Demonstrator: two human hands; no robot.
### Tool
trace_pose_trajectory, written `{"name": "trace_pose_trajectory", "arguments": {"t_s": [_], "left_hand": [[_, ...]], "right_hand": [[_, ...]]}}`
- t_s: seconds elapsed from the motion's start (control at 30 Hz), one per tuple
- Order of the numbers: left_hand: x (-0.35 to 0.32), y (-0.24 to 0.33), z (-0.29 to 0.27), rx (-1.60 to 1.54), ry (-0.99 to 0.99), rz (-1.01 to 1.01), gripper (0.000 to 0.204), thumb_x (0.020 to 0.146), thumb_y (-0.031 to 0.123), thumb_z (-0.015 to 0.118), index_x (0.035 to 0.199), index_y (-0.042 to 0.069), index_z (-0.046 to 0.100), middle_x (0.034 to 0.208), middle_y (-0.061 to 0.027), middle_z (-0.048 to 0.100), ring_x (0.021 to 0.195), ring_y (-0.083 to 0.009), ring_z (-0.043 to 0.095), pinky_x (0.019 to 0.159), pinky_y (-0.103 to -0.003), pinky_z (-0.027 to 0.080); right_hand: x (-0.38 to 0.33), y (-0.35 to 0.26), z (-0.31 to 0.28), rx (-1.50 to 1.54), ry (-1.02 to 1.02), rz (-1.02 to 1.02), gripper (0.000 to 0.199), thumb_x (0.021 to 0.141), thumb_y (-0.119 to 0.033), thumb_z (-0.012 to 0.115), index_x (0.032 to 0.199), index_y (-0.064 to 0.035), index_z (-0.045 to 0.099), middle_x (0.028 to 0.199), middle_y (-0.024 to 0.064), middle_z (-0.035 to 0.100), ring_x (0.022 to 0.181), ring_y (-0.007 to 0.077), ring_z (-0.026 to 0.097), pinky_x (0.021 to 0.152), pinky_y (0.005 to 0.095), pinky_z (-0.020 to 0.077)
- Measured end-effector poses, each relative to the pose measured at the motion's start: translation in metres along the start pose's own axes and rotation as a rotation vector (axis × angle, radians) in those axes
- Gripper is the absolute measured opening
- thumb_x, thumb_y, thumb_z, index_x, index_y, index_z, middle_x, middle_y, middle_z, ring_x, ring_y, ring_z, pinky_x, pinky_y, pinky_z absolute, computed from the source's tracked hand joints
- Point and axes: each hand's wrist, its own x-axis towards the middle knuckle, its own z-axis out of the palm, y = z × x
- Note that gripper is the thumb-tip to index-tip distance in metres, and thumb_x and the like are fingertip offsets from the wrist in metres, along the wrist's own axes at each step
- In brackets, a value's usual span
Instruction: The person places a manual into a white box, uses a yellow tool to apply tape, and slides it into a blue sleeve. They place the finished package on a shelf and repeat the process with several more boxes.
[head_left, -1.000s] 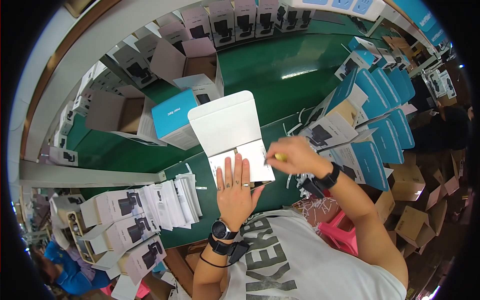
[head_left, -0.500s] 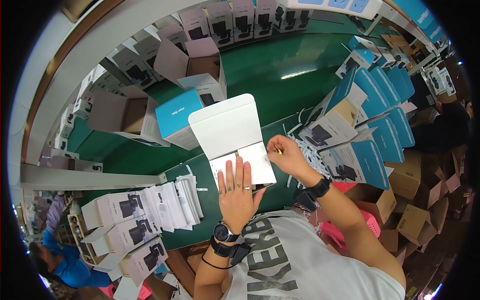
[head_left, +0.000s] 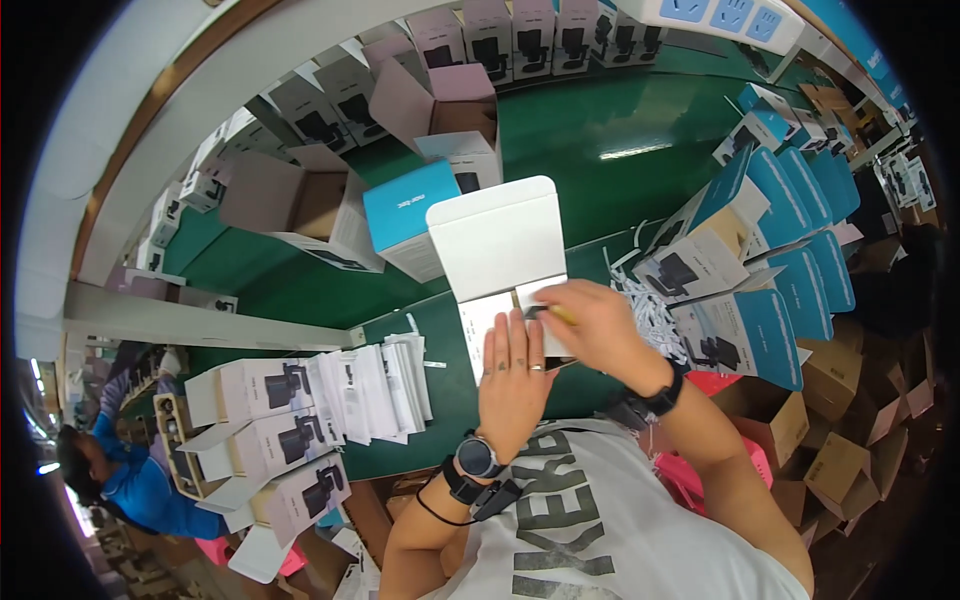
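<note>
In front of me stands a small white box (head_left: 498, 235), its lid raised away from me and its white inner panels folded in. My left hand (head_left: 513, 385) lies flat on those panels with its fingers stretched out. Over the panels' right half, my right hand (head_left: 600, 325) is closed around a slim yellow tool (head_left: 563, 314). Its dark end points toward the middle seam, but the tool is too blurred to name more exactly. A closed blue-topped box (head_left: 412, 207) sits just behind and to the left of the white box.
Left are a stack of folded white papers (head_left: 385, 385) and a row of open printed cartons (head_left: 270, 400). Right stand blue-lidded open boxes (head_left: 700, 270) beside white paper strips (head_left: 650, 310). Two open cartons (head_left: 300, 210) stand behind. A co-worker in blue (head_left: 140, 480) is at far left.
My right hand has moved from the box's right edge inward over its panels, bringing the yellow tool along. My left hand stays flat on the box. The whole view has shifted slightly.
</note>
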Motion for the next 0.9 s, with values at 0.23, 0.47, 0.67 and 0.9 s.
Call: {"name": "trace_pose_trajectory", "arguments": {"t_s": [0.23, 0.47, 0.67, 0.9], "left_hand": [[-0.012, 0.000, 0.018, 0.013, 0.031, 0.021, 0.058, 0.098, 0.028, 0.063, 0.143, -0.007, 0.051, 0.142, -0.0321, 0.053, 0.138, -0.0493, 0.047, 0.123, -0.057, 0.029], [-0.014, -0.003, 0.021, -0.082, 0.100, 0.021, 0.056, 0.098, 0.028, 0.062, 0.141, -0.007, 0.053, 0.137, -0.0307, 0.056, 0.135, -0.0494, 0.049, 0.120, -0.056, 0.034], [-0.015, -0.004, 0.012, -0.088, -0.096, -0.047, 0.057, 0.096, 0.026, 0.064, 0.142, -0.005, 0.053, 0.136, -0.0271, 0.056, 0.135, -0.0464, 0.050, 0.117, -0.054, 0.037], [-0.009, -0.005, 0.003, -0.129, 0.095, 0.030, 0.067, 0.092, 0.022, 0.065, 0.149, -0.006, 0.046, 0.155, -0.0267, 0.043, 0.145, -0.0416, 0.042, 0.120, -0.049, 0.035]], "right_hand": [[0.035, -0.012, 0.062, -0.106, -0.028, -0.190, 0.014, 0.080, -0.010, 0.075, 0.094, -0.0104, 0.073, 0.088, 0.0050, 0.071, 0.082, 0.0276, 0.069, 0.068, 0.0391, 0.0556], [0.038, -0.010, 0.064, -0.026, -0.055, -0.264, 0.014, 0.079, -0.016, 0.076, 0.091, -0.0115, 0.071, 0.084, 0.0029, 0.068, 0.084, 0.0256, 0.069, 0.069, 0.0410, 0.0548], [0.053, -0.021, 0.061, 0.007, -0.329, -0.203, 0.020, 0.076, -0.023, 0.077, 0.093, -0.0135, 0.071, 0.086, 0.0046, 0.070, 0.084, 0.0278, 0.069, 0.069, 0.0423, 0.0545], [-0.003, 0.020, 0.014, 0.287, 0.226, 0.252, 0.027, 0.075, -0.003, 0.081, 0.100, -0.0009, 0.069, 0.087, 0.0094, 0.071, 0.082, 0.0193, 0.070, 0.075, 0.0326, 0.0559]]}}
